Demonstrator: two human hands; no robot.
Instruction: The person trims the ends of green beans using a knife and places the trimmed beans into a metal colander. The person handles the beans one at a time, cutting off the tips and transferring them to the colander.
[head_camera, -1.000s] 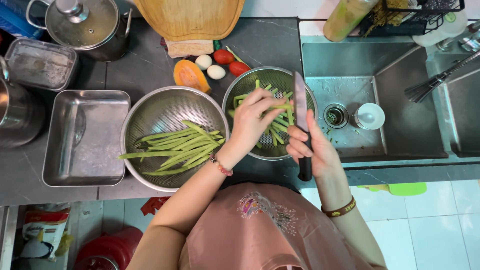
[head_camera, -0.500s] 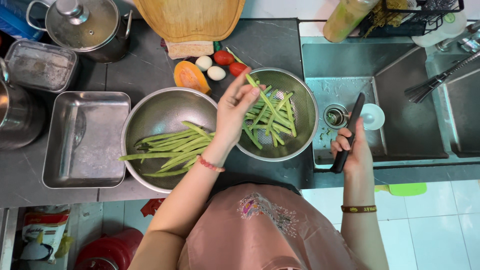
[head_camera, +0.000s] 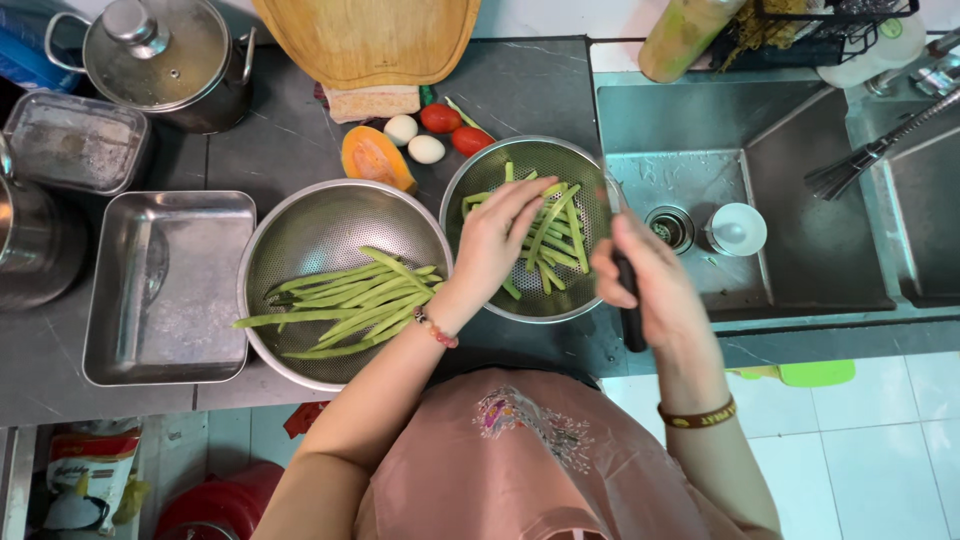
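Observation:
My left hand (head_camera: 497, 240) reaches into the right steel strainer bowl (head_camera: 478, 165) and its fingers pinch a cut green bean piece (head_camera: 548, 220) among several cut pieces. My right hand (head_camera: 650, 280) grips a black-handled knife (head_camera: 629, 305) at the bowl's right rim, blade pointing up along the rim. The left steel strainer bowl (head_camera: 320, 225) holds several long whole green beans (head_camera: 350, 300).
A steel tray (head_camera: 165, 285) lies left of the bowls. Behind them sit a pumpkin wedge (head_camera: 375, 160), two eggs (head_camera: 412, 138), two tomatoes (head_camera: 455, 128), a wooden board (head_camera: 370, 40) and a lidded pot (head_camera: 160, 60). A sink (head_camera: 760, 170) with a white cup (head_camera: 737, 228) lies to the right.
My right hand has swung the knife back from over the sink to the right bowl's rim. My left hand has dropped lower into the cut beans.

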